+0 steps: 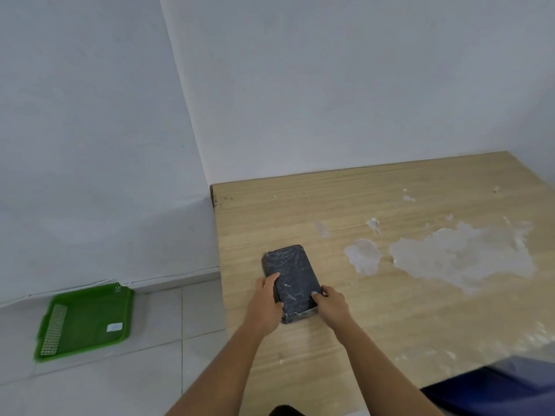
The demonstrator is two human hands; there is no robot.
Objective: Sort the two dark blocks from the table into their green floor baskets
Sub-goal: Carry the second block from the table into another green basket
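1. Left hand (267, 301): clasps the left long side of the dark block near its close end, thumb lying over the top face, fingers hidden behind the edge.
2. Right hand (332, 306): clasps the right near corner of the same block, thumb pressed on the top face.
3. Dark block (295, 276): one only in view; flat, rectangular with rounded corners, wrapped in wrinkled clear film; lies on the table near its left edge, long axis running away from the person and leaning slightly left.
4. Table (390, 325): light wood grain top, set into the corner of the room; large whitish worn patches (459, 256) to the right of the block, well apart from it.
5. Green basket (85, 321): shallow, rectangular, perforated sides; sits on the tiled floor (168, 370) left of the table, against the wall; a small white label on its bottom.
6. Walls (330, 85): plain pale.
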